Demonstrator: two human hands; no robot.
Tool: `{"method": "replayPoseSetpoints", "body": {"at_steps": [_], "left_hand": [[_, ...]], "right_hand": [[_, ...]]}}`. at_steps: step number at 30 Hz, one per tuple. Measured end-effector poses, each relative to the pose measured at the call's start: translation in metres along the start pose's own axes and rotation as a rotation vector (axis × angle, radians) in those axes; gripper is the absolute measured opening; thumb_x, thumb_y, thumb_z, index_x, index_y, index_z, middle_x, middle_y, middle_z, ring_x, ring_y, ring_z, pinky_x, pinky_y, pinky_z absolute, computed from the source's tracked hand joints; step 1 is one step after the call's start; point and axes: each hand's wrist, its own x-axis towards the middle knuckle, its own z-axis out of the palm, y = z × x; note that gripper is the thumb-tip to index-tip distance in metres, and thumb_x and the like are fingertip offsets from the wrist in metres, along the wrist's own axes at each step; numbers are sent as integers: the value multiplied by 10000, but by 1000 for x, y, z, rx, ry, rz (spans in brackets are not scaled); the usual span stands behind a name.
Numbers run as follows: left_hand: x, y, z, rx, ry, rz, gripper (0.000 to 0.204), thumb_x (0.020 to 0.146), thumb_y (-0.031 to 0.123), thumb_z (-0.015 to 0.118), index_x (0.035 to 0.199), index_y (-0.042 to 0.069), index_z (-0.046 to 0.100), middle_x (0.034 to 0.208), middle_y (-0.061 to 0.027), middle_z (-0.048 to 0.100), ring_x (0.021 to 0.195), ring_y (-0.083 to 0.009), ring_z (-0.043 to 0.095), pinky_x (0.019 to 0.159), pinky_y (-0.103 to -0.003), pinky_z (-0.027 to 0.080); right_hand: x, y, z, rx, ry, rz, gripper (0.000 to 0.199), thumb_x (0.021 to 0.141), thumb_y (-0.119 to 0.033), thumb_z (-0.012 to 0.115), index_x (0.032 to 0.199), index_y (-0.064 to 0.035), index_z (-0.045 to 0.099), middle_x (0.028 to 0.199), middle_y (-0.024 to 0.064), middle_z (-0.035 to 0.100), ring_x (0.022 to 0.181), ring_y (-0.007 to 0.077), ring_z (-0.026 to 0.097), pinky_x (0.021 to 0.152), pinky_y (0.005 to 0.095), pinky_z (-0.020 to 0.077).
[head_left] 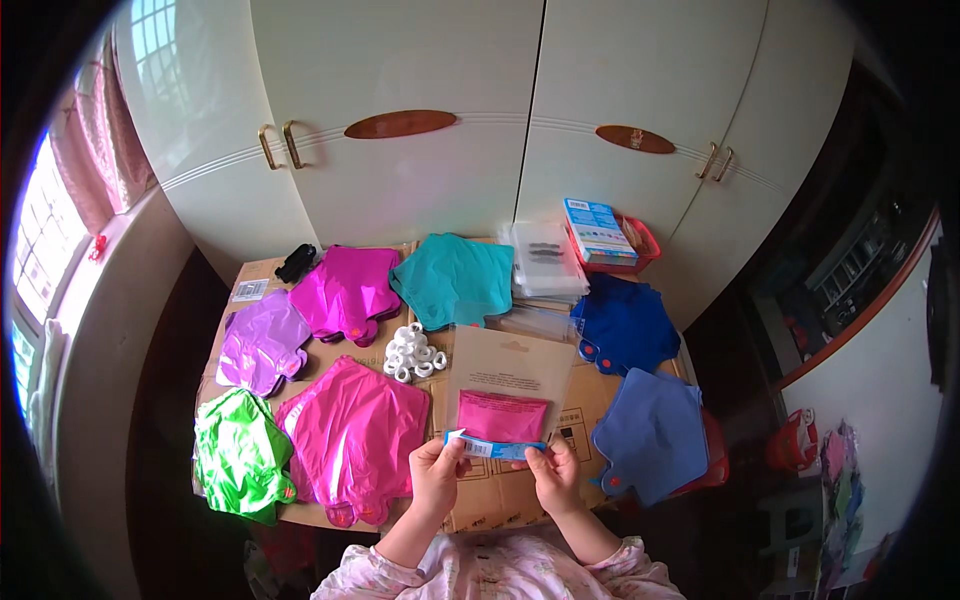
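Observation:
My left hand [436,475] and my right hand [553,476] together pinch the bottom edge of a clear plastic packet [508,385]. A brown card backs the packet, and a folded pink foil balloon [502,416] lies in its lower half. A blue and white strip [494,448] runs along the bottom edge between my fingers. The packet stands tilted above the cardboard sheet [497,489] that covers the table.
Flat foil balloons lie in stacks on the cardboard: green [238,455], pink [355,432], lilac [260,343], magenta [347,290], teal [453,278], dark blue [625,325], slate blue [652,432]. White rings [413,353] are heaped mid-table. Clear bags [545,260] and a red basket [640,240] sit behind, before a white wardrobe [420,60].

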Motion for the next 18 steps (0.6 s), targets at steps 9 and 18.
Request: {"method": "replayPoseSetpoints", "body": {"at_steps": [9, 18], "left_hand": [[2, 7, 3, 19, -114, 48, 185, 818, 7, 697, 940, 61, 568, 819, -30, 655, 737, -104, 644, 626, -240, 546], [-1, 11, 8, 21, -98, 40, 182, 812, 5, 704, 922, 56, 569, 820, -43, 667, 721, -107, 649, 619, -243, 546]], "right_hand": [[1, 2, 6, -48, 79, -8, 113, 931, -118, 585, 867, -48, 523, 756, -5, 594, 681, 43, 570, 603, 187, 432], [3, 1, 6, -28, 113, 26, 139, 908, -113, 617, 837, -73, 504, 733, -53, 526, 647, 12, 483, 592, 170, 386]]}}
